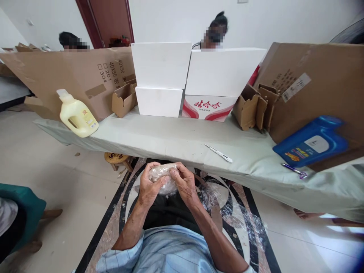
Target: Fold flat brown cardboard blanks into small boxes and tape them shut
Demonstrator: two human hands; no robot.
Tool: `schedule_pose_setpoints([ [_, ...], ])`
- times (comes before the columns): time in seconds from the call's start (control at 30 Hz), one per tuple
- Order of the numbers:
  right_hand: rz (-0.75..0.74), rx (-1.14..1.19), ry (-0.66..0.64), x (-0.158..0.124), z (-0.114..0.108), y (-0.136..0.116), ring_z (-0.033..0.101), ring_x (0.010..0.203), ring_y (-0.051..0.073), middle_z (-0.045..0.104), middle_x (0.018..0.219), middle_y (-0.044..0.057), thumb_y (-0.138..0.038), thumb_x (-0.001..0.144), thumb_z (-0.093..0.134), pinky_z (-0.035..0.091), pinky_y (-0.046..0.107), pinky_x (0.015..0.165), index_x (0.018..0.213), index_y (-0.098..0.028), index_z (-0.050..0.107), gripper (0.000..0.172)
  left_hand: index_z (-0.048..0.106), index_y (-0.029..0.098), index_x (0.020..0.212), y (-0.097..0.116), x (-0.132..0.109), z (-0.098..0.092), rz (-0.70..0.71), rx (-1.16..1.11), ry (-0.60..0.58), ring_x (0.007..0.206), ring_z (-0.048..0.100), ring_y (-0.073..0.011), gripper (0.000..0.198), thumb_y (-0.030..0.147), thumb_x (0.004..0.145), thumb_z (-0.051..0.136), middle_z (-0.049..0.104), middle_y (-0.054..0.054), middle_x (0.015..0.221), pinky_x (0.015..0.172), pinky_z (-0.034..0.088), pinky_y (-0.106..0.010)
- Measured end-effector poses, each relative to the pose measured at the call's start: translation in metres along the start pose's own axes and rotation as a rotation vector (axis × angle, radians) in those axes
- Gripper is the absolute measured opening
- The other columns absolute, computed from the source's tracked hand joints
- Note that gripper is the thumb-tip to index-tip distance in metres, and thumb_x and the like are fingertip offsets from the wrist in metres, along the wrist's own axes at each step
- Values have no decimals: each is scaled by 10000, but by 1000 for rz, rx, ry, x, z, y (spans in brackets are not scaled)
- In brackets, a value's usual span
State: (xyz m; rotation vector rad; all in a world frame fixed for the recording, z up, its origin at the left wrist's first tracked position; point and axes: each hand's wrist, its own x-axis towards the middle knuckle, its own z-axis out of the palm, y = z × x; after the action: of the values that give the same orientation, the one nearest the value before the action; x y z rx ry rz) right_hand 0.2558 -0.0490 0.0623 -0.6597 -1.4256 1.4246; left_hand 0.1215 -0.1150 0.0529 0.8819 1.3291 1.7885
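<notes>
My left hand and my right hand both grip a roll of clear plastic film above my lap. The left fingers curl round its left end. At the right end, my right thumb and fingers pinch the film. Loose crinkled film hangs below the roll, between my hands. Beyond them, on the cloth-covered table, lies a slim white craft knife, touched by neither hand.
A yellow jug, a blue bottle and a purple pen are on the table. White boxes and brown cardboard line its back. Crumpled film covers the floor at right. Two people sit beyond the boxes.
</notes>
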Motion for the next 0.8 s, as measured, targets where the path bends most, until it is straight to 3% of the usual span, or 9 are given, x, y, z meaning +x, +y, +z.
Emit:
schedule_pose_setpoints([
  [0.13,-20,-44,-43,0,-8,-4,621,862,207,700,955,35,-649,967,725,509,304,784,1014,-212,765,442,650,221,1192,-6,2,-4,-25,-65,-50,811,656,-143,612,384,696,971,714,3,1008,737,539,-224],
  [0.27,8,-141,-76,-1,-19,-8,684,933,241,763,1033,66,-717,1003,626,535,328,837,1098,-210,790,541,667,214,1179,0,2,-2,-38,21,-111,840,675,-163,633,396,668,992,714,-17,1045,751,550,-245],
  [0.37,-9,-171,-41,-1,-20,-3,690,934,249,773,1024,69,-703,952,709,545,336,861,1041,-204,814,518,651,223,1280,10,3,-1,-20,14,-200,998,734,-239,790,427,619,1033,749,-68,1163,871,589,-309],
  [0.47,45,-95,53,-2,-18,4,689,900,258,772,973,75,-765,947,672,564,346,812,991,-207,817,579,595,238,1425,17,5,-7,5,-131,-315,1247,712,-324,1019,511,566,1070,738,-136,1344,1043,574,-386],
  [0.63,173,79,129,-9,-18,16,721,888,299,786,1002,107,-834,908,664,604,392,752,995,-208,788,644,688,208,1366,17,7,-21,-110,-303,-347,1302,704,-336,821,685,746,940,756,-174,1349,1109,542,-427],
  [0.8,91,-29,102,-14,-24,19,700,972,291,770,1048,83,-753,977,644,583,395,884,1022,-223,798,554,795,186,1249,15,5,-18,-198,-250,-402,1237,735,-339,725,643,715,977,795,-166,1284,1074,560,-411],
])
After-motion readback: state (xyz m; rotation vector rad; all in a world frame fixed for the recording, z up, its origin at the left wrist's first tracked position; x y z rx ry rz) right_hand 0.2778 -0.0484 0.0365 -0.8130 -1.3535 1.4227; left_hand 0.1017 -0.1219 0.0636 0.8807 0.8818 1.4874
